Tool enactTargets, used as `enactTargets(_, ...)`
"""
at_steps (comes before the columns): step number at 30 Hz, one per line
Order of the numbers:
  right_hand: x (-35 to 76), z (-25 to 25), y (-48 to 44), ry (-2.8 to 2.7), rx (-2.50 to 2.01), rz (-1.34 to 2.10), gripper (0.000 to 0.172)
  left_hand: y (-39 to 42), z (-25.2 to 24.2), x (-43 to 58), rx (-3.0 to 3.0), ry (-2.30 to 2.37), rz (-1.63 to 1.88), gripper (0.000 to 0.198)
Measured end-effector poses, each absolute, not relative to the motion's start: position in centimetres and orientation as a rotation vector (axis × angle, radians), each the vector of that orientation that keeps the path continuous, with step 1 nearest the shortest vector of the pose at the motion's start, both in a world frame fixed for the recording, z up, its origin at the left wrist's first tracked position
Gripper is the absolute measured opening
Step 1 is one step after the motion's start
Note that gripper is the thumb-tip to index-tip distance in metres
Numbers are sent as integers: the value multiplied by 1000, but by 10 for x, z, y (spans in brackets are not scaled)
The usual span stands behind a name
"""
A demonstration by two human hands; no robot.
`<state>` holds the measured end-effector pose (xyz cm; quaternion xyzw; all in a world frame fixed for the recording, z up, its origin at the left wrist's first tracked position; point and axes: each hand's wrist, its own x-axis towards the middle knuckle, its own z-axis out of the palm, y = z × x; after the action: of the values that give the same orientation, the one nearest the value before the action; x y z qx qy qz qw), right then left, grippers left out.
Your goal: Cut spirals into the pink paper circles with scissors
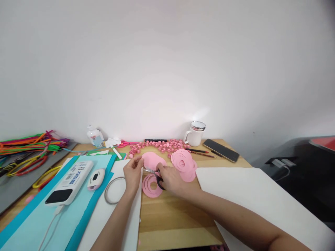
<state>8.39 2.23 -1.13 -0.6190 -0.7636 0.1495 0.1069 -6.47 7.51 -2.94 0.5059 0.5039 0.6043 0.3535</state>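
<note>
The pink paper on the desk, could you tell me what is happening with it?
A person is cutting a pink paper disc with scissors: the left hand pinches the disc, the right hand works the scissors. A cut spiral strip curls onto the wooden table beneath; a pile of cut pink spirals lies to the right.

Bare forearms, slender and smooth, uncovered along all the length in view; left hand [133,172] and right hand [171,179] likewise bare; fingers slim; nails too small to make out.
</note>
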Motion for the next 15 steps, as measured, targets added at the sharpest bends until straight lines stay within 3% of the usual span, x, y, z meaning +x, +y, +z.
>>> enactTargets(15,116,-21,13,-2288,-1837,466,37,68,-42,-57,2017,1210,1203,22)
